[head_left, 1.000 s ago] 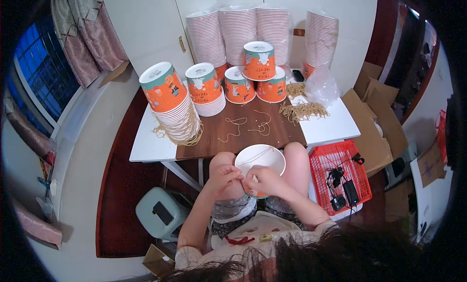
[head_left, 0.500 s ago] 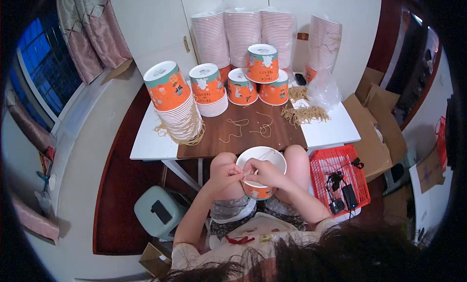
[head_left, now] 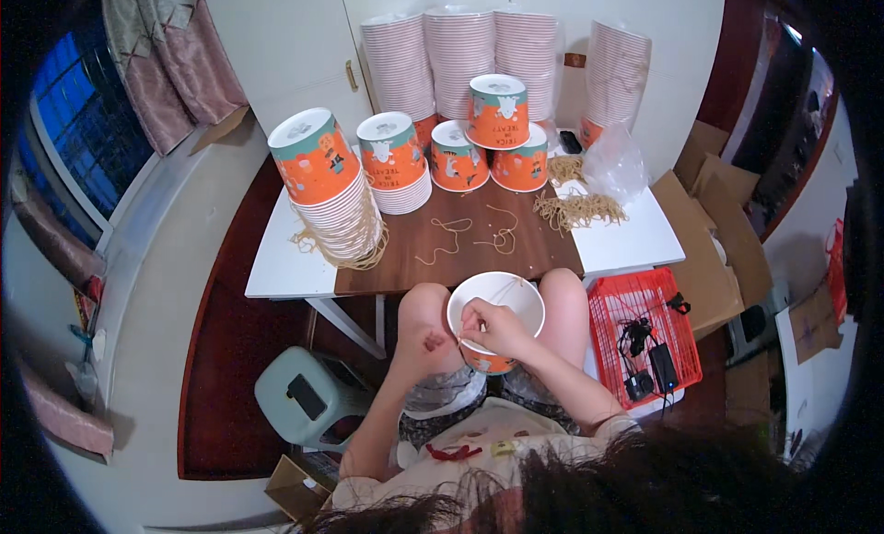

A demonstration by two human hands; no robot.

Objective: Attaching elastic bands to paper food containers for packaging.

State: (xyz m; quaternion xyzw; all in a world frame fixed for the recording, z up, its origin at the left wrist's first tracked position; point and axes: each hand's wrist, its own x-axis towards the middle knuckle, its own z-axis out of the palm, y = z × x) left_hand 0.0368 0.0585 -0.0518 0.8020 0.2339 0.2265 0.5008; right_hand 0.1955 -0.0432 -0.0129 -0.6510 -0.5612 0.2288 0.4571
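I sit with a white-and-orange paper bucket [head_left: 502, 295] held between my knees, its open mouth facing up. My right hand [head_left: 497, 327] rests over the near rim, fingers pinched on a thin tan twine [head_left: 512, 290] that runs across the opening. My left hand [head_left: 440, 342] presses against the bucket's left side, partly merged with my knee. More twine pieces [head_left: 460, 235] lie on the brown tabletop [head_left: 405, 258] just ahead.
Finished orange buckets [head_left: 318, 161] stand stacked along the table's far side, with tall stacks of white lids [head_left: 460, 51] behind. A heap of twine [head_left: 580, 207] lies at right. A red basket [head_left: 645, 336] sits beside my right knee, a green stool [head_left: 308, 400] at left.
Both hands stay at the bucket's near rim. My right hand has shifted slightly further over the opening, and the bucket sits a little lower between my knees.
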